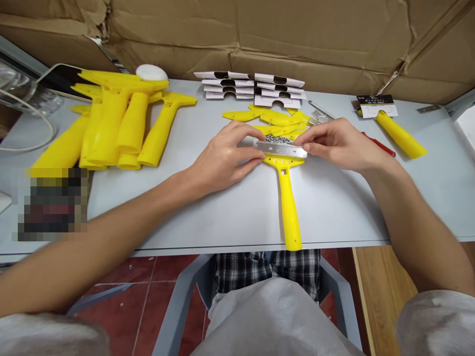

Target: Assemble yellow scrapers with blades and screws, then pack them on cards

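Creased brown cardboard sheeting [315, 34] stands like a wall along the far edge of this smooth pale blue-grey table [334, 212]. Below it's dark red square floor tiles [126, 314] with pale grout lines, a grey-blue plastic armchair [178, 306] by the near edge, and some honey-brown wood-grain surface [382, 282] off right. Light's pretty soft tbh.

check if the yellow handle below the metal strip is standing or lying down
Lying down: the yellow handle stretches lengthwise over the tabletop, its end at the near edge.
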`<state>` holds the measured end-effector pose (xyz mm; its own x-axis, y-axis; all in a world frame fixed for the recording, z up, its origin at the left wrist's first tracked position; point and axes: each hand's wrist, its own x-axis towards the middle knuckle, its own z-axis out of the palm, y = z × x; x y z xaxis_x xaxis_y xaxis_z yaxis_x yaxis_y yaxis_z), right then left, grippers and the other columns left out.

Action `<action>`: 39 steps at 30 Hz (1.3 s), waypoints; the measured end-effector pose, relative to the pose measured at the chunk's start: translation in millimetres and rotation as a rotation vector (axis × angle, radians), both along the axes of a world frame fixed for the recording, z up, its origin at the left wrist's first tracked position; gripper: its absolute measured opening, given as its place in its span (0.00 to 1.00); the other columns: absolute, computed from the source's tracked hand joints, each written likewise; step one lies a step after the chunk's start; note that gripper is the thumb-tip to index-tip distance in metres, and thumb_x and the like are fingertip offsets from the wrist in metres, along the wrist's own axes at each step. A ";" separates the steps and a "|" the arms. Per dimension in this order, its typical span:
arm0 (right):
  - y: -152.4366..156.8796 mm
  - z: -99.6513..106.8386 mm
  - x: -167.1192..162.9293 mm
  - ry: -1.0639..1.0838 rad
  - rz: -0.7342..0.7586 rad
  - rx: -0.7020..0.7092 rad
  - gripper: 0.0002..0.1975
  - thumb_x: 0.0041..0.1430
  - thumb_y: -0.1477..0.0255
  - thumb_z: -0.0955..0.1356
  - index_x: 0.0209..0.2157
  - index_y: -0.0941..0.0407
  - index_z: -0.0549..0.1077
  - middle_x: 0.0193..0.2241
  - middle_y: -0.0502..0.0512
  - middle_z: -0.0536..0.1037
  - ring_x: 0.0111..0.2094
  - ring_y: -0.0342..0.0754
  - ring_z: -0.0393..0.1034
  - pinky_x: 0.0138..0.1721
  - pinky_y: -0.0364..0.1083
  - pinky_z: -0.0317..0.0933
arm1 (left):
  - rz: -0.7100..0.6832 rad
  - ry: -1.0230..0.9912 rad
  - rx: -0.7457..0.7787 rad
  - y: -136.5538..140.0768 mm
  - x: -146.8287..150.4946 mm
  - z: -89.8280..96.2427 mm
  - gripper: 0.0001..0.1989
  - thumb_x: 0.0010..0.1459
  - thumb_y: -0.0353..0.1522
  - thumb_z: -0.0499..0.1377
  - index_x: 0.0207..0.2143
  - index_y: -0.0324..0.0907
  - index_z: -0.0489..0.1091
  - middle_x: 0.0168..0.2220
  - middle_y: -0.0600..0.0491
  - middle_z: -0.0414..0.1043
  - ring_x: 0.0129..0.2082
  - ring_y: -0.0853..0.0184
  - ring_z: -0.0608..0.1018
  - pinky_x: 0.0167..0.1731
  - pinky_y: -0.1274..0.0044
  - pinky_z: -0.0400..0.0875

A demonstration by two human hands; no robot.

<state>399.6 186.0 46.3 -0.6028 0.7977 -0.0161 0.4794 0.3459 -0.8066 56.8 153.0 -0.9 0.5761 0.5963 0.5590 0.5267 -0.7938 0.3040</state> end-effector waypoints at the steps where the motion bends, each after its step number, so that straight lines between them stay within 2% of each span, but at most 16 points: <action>1: 0.4 -0.8 0.4 0.002 -0.008 -0.003 0.24 0.74 0.50 0.77 0.57 0.54 0.90 0.51 0.59 0.88 0.50 0.49 0.82 0.49 0.47 0.80 | 0.004 0.004 0.003 0.0 0.0 0.2 0.08 0.77 0.33 0.68 0.46 0.50 0.89 0.61 0.47 0.88 0.61 0.51 0.87 0.64 0.52 0.85; 4: 1.6 -3.8 0.2 -0.027 -0.020 0.009 0.23 0.74 0.50 0.77 0.55 0.53 0.90 0.48 0.59 0.87 0.46 0.48 0.82 0.47 0.48 0.79 | 0.003 0.016 0.014 0.3 -0.5 0.3 0.08 0.77 0.33 0.68 0.47 0.51 0.89 0.62 0.47 0.88 0.61 0.51 0.87 0.63 0.52 0.85; 10: 0.5 -4.9 -2.7 -0.100 -0.006 0.020 0.21 0.72 0.56 0.75 0.52 0.56 0.91 0.40 0.57 0.86 0.36 0.42 0.75 0.37 0.43 0.67 | -0.001 0.014 -0.044 1.2 -1.7 -1.4 0.05 0.76 0.34 0.70 0.48 0.52 0.89 0.61 0.46 0.88 0.63 0.48 0.86 0.65 0.49 0.84; 19: -2.7 -1.1 -5.4 -0.121 0.012 0.035 0.20 0.70 0.57 0.76 0.52 0.56 0.91 0.44 0.57 0.87 0.38 0.43 0.78 0.40 0.43 0.70 | 0.006 0.036 -0.029 -0.1 -0.8 -0.2 0.08 0.78 0.34 0.68 0.48 0.52 0.90 0.60 0.46 0.88 0.63 0.49 0.87 0.65 0.50 0.84; 28: -2.4 0.6 -5.8 -0.135 0.033 0.053 0.27 0.70 0.47 0.79 0.55 0.54 0.90 0.43 0.58 0.86 0.39 0.44 0.77 0.40 0.45 0.71 | -0.002 0.032 -0.020 0.1 -0.5 -3.4 0.08 0.78 0.35 0.67 0.48 0.50 0.89 0.59 0.47 0.89 0.60 0.50 0.87 0.63 0.52 0.84; 39: -2.6 -1.1 -5.7 -0.145 0.017 0.061 0.27 0.68 0.48 0.80 0.56 0.54 0.89 0.46 0.58 0.86 0.38 0.42 0.74 0.39 0.45 0.70 | 0.022 0.030 -0.038 -1.1 1.2 -4.2 0.08 0.76 0.35 0.66 0.52 0.48 0.85 0.56 0.46 0.87 0.58 0.52 0.85 0.62 0.56 0.81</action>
